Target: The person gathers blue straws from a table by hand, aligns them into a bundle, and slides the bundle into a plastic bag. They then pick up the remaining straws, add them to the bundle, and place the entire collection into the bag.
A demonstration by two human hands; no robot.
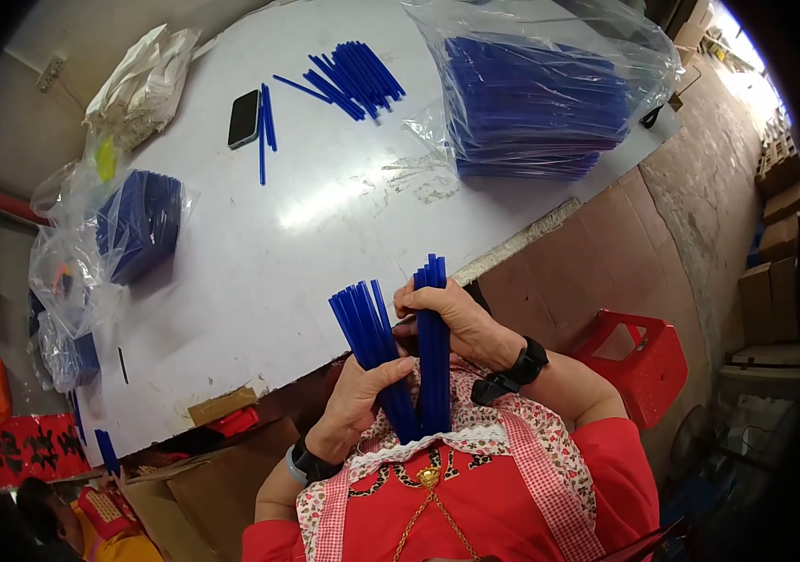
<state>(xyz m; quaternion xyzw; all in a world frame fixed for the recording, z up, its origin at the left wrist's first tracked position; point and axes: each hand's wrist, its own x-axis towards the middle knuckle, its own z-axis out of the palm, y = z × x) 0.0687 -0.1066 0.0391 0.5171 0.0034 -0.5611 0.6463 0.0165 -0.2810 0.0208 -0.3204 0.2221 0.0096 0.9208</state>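
Two bundles of thin blue plastic sticks stand side by side in front of my chest, their lower ends close to the apron. My left hand [362, 391] is closed round the left bundle [362, 323], which leans left with its tops fanned out. Closed on the upper part of the right bundle [433, 375], my right hand [456, 317] keeps it nearly upright. The tops of that bundle are slightly uneven. On the white table [269, 318] ahead lies a loose pile of blue sticks [358, 80], and a few more sticks [268, 122] lie beside a phone [244, 120].
Clear plastic covers a large stack of blue sticks [535, 108] at the far right. Another bagged blue stack [142, 225] stands at the left, near a white sack [142, 84]. A red plastic stool [638, 365] stands at my right. Someone in yellow [124, 548] is at lower left.
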